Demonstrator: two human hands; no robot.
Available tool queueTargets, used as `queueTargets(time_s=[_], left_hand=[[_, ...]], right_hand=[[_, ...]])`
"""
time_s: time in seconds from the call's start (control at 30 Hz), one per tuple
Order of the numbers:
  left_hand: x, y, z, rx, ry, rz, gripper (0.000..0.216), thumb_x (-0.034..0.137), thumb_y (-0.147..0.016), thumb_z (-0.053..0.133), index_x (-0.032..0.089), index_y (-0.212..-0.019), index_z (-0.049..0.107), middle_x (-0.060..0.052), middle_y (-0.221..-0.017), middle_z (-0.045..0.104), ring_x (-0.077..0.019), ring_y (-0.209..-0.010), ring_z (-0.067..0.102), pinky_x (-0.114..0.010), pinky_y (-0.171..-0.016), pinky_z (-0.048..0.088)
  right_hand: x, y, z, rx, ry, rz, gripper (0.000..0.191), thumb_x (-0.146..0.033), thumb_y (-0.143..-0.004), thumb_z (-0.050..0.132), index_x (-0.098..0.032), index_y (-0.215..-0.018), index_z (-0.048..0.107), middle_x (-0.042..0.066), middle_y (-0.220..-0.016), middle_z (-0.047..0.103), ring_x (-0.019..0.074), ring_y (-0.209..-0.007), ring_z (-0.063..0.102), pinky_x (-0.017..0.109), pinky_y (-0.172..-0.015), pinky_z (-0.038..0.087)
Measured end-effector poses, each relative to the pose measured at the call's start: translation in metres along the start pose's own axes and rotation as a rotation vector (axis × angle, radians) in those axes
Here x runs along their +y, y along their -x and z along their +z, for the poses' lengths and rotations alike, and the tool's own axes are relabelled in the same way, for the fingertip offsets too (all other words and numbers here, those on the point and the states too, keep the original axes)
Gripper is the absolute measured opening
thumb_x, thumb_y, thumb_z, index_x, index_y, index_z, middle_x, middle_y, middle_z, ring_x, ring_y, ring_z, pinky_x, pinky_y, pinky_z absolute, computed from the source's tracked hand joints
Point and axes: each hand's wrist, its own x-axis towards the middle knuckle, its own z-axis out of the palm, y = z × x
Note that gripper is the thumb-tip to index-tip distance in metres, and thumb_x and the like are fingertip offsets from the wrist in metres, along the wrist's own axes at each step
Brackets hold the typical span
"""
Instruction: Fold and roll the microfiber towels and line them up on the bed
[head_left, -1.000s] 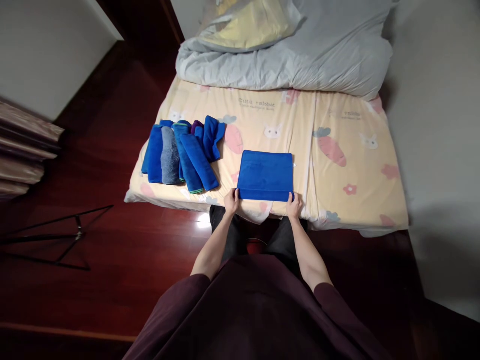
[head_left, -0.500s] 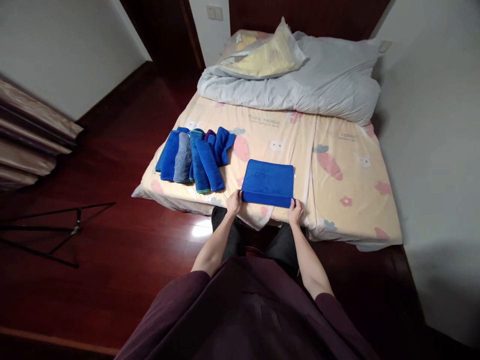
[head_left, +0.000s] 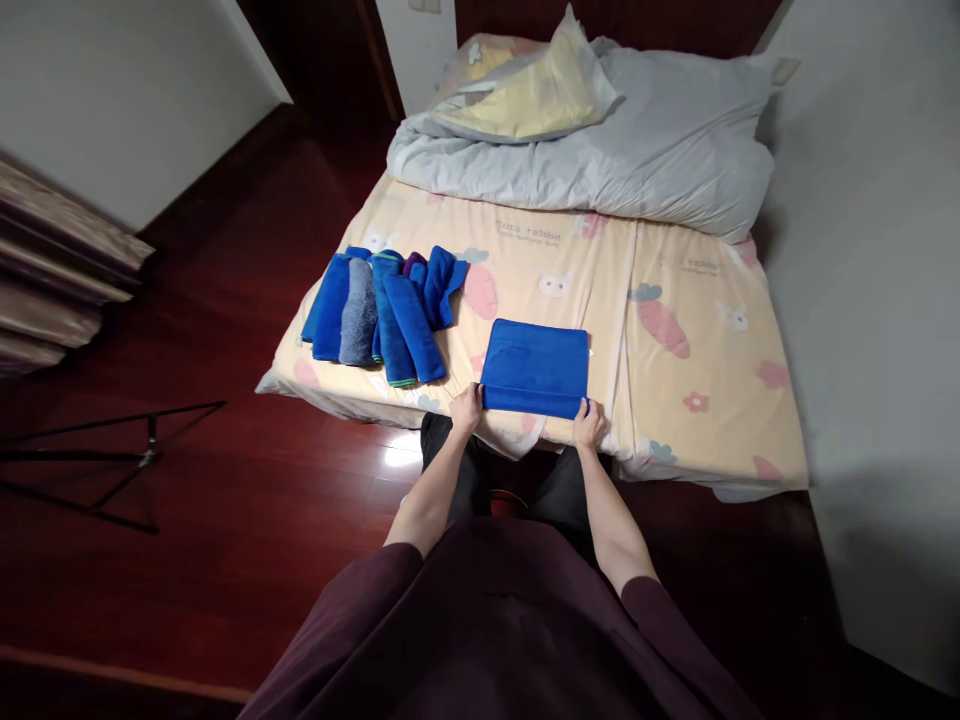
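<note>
A blue towel point(head_left: 536, 360) lies flat on the bed near its front edge, with a narrow strip folded over along the side closest to me. My left hand point(head_left: 466, 408) pinches the near left corner of this fold. At the near right corner, my right hand point(head_left: 589, 424) grips the other end. To the left of the towel, several rolled or folded towels lie side by side, among them a grey towel point(head_left: 358, 315) and a blue rolled towel point(head_left: 415, 328). A crumpled blue cloth point(head_left: 442, 285) rests at the right end of that group.
The bed point(head_left: 697, 350) has a cream sheet with carrots and rabbits. A grey quilt point(head_left: 675, 140) and a yellow pillow point(head_left: 525, 105) are heaped at its far end. On the floor at left stand black tripod legs point(head_left: 150, 455), below a curtain point(head_left: 60, 270).
The view has tilted and shifted slightly. Both hands stay at the towel's near corners, and the folded strip looks nearly the same.
</note>
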Motion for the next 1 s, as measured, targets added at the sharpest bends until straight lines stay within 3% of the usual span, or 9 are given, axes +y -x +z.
queueTargets(time_s=[0.1, 0.37, 0.67, 0.83, 1.0], left_hand=[[0.000, 0.001, 0.004, 0.042, 0.023, 0.000, 0.034, 0.046, -0.105, 0.042, 0.023, -0.098, 0.066, -0.009, -0.076, 0.070, -0.0254, -0.075, 0.067, -0.032, -0.073, 0.040], [-0.002, -0.001, 0.007, 0.113, 0.130, -0.031, 0.040, 0.051, -0.102, 0.047, 0.022, -0.089, 0.071, -0.008, -0.078, 0.072, -0.0235, -0.076, 0.067, -0.031, -0.071, 0.041], [0.000, -0.003, 0.003, 0.144, 0.295, -0.097, 0.040, 0.056, -0.096, 0.055, 0.022, -0.080, 0.069, -0.007, -0.080, 0.073, -0.0214, -0.075, 0.066, -0.032, -0.074, 0.048], [-0.002, -0.004, 0.000, 0.135, 0.304, -0.073, 0.035, 0.052, -0.096, 0.057, 0.021, -0.085, 0.070, -0.006, -0.081, 0.071, -0.0203, -0.074, 0.064, -0.031, -0.074, 0.048], [-0.002, -0.002, 0.002, 0.187, 0.221, -0.029, 0.034, 0.051, -0.100, 0.055, 0.022, -0.086, 0.066, -0.005, -0.082, 0.067, -0.0179, -0.074, 0.061, -0.029, -0.073, 0.046]], right_hand=[[-0.001, 0.002, 0.003, 0.028, -0.021, 0.013, 0.053, -0.055, -0.101, 0.041, -0.015, -0.108, 0.075, 0.022, -0.100, 0.073, 0.0314, -0.094, 0.070, 0.038, -0.083, 0.048], [0.006, 0.000, 0.011, 0.107, -0.015, 0.010, 0.046, -0.053, -0.101, 0.045, -0.019, -0.098, 0.076, 0.016, -0.085, 0.073, 0.0285, -0.080, 0.070, 0.036, -0.076, 0.049], [-0.002, -0.001, 0.008, -0.006, 0.003, 0.141, 0.042, -0.052, -0.099, 0.045, -0.018, -0.099, 0.070, 0.016, -0.090, 0.070, 0.0301, -0.089, 0.068, 0.037, -0.080, 0.048], [-0.004, 0.000, 0.006, 0.041, -0.012, 0.045, 0.035, -0.048, -0.100, 0.046, -0.018, -0.101, 0.065, 0.012, -0.085, 0.065, 0.0266, -0.083, 0.065, 0.038, -0.084, 0.049], [-0.009, 0.002, 0.002, 0.101, -0.002, -0.046, 0.030, -0.040, -0.102, 0.045, -0.017, -0.104, 0.064, 0.015, -0.100, 0.064, 0.0266, -0.094, 0.063, 0.038, -0.088, 0.050]])
